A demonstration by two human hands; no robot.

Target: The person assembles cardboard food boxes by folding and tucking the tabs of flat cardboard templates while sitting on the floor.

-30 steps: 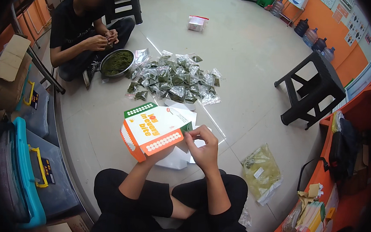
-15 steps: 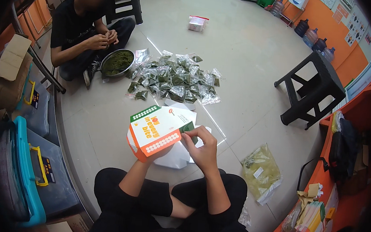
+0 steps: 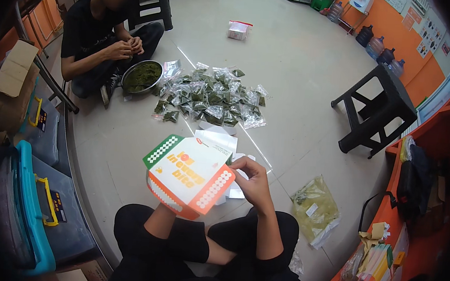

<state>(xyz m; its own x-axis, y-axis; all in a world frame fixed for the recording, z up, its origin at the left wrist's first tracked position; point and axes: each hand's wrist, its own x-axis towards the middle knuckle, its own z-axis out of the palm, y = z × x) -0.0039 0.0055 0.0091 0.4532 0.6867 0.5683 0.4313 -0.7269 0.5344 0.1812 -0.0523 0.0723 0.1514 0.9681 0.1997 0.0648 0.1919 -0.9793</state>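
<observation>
A partly folded cardboard box (image 3: 184,170), white with orange and green patterned side flaps, is held up in front of me above the floor. My left hand (image 3: 164,213) goes beneath it and supports it; its fingers are hidden behind the card and only the wrist area shows. At the box's right corner, my right hand (image 3: 247,175) pinches the edge between thumb and bent fingers. More white card pieces (image 3: 215,138) lie on the floor behind and partly under the box.
Beyond the card lies a pile of small clear bags (image 3: 212,94) with green contents. A seated person (image 3: 103,41) works beside a metal bowl (image 3: 161,77) of green paste. A black stool (image 3: 378,110) and a yellowish plastic bag (image 3: 315,211) are at right, lidded bins (image 3: 66,207) at left.
The box has turned and tilted, coming lower and nearer to me, with its printed face more toward me. My right hand has shifted slightly right along with its corner.
</observation>
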